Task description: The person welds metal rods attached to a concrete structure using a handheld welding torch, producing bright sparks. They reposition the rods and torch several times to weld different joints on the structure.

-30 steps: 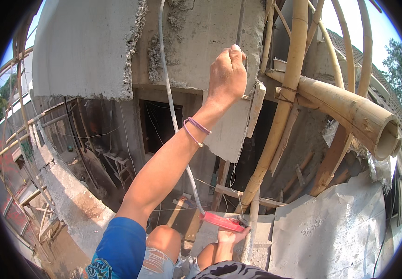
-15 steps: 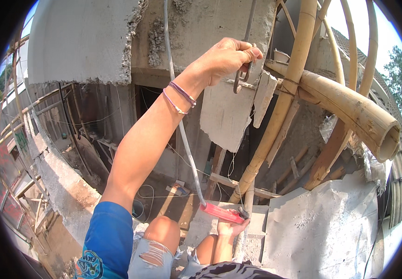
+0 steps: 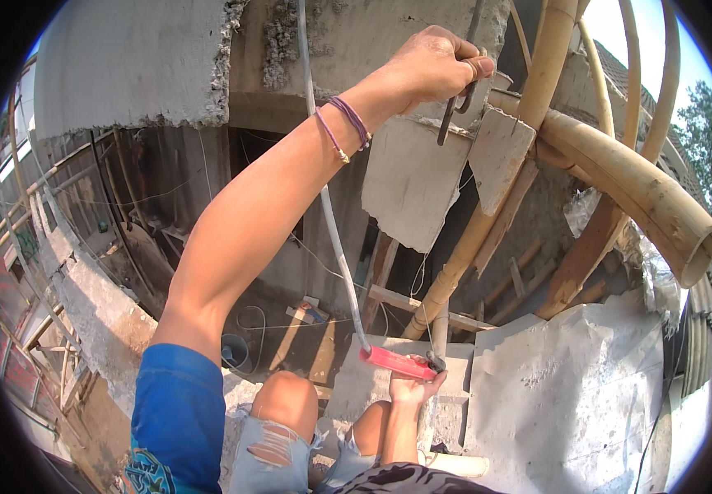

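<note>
My left hand [image 3: 448, 70], on the raised arm with the blue sleeve, pinches a thin bent metal rod [image 3: 458, 111] in front of the concrete wall. A curved lower end of the rod shows beneath the fingers. Just right of it, a broken grey slab piece [image 3: 501, 160] leans near a bamboo pole [image 3: 455, 272]. Low down by my knees, my right hand [image 3: 412, 387] is closed around one end of a red oblong thing [image 3: 389, 360], whose kind I cannot make out. A grey tube [image 3: 335, 247] runs down to its left end; a small dark lump [image 3: 436, 361] sits at its right end.
A thick cut bamboo [image 3: 644, 189] juts out at the right above a bent metal sheet [image 3: 570, 387]. Broken concrete [image 3: 129, 66] overhangs at upper left. Below lie a bucket [image 3: 236, 352] and planks [image 3: 323, 350]; bamboo scaffolding stands at far left.
My left hand has moved up and right in the picture with the metal rod. The small slab piece beside it now shows a broader face. My right hand keeps its hold on the red thing.
</note>
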`<action>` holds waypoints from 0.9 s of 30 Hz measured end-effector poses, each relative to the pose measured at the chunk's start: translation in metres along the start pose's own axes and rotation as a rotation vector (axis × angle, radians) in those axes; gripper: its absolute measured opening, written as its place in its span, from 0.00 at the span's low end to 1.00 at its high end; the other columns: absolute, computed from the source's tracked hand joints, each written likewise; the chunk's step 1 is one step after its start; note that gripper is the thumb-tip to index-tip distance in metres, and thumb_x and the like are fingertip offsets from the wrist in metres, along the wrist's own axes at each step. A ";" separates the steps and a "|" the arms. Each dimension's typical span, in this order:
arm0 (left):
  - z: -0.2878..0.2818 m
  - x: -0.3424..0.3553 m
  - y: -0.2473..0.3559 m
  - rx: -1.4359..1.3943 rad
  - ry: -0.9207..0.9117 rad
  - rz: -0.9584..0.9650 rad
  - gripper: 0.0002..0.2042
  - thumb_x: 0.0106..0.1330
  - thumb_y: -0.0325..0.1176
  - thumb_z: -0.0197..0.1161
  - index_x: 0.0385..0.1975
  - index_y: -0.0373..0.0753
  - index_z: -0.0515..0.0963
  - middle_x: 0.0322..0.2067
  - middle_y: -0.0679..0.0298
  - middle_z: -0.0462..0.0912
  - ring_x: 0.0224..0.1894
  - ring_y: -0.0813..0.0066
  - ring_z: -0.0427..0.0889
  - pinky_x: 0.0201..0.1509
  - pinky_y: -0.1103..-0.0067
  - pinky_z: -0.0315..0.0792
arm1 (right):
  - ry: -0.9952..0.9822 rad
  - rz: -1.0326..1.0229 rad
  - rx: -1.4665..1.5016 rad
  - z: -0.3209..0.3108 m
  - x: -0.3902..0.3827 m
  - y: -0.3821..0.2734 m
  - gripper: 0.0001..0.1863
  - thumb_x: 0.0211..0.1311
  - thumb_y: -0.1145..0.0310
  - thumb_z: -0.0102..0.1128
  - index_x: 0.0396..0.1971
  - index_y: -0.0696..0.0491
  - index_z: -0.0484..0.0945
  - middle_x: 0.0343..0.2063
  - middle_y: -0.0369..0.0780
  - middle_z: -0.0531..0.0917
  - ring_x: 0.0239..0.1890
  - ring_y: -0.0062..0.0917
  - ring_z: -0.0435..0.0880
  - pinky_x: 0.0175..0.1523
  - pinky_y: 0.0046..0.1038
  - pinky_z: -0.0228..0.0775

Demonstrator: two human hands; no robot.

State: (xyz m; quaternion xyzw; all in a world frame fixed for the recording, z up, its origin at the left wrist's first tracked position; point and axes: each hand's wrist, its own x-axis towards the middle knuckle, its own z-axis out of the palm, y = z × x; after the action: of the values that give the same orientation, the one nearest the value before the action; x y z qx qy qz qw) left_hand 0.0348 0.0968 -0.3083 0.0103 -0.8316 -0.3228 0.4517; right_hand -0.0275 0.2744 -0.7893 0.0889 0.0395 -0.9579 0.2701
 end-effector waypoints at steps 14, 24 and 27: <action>-0.001 -0.002 0.002 0.135 0.052 0.058 0.18 0.69 0.43 0.64 0.45 0.33 0.84 0.33 0.56 0.86 0.37 0.69 0.84 0.50 0.71 0.75 | -0.002 0.004 0.017 -0.010 0.004 0.000 0.27 0.66 0.36 0.50 0.34 0.47 0.80 0.28 0.36 0.82 0.32 0.32 0.81 0.42 0.39 0.74; 0.002 -0.003 0.012 0.164 0.051 0.017 0.20 0.69 0.43 0.64 0.48 0.29 0.82 0.44 0.48 0.85 0.51 0.60 0.83 0.56 0.69 0.75 | -0.004 -0.012 0.020 0.009 -0.006 -0.007 0.33 0.69 0.33 0.40 0.34 0.50 0.80 0.24 0.37 0.80 0.30 0.32 0.80 0.41 0.39 0.72; 0.003 -0.005 0.014 0.133 0.068 -0.005 0.19 0.69 0.42 0.63 0.47 0.31 0.82 0.45 0.48 0.85 0.50 0.59 0.84 0.55 0.69 0.75 | 0.068 -0.015 -0.003 0.014 -0.012 -0.006 0.36 0.69 0.33 0.35 0.34 0.52 0.80 0.22 0.37 0.80 0.29 0.32 0.80 0.40 0.40 0.71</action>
State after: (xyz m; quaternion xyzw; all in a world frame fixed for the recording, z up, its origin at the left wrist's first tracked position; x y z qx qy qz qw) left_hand 0.0392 0.1113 -0.3055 0.0534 -0.8355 -0.2674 0.4770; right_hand -0.0226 0.2844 -0.7733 0.1207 0.0510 -0.9562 0.2617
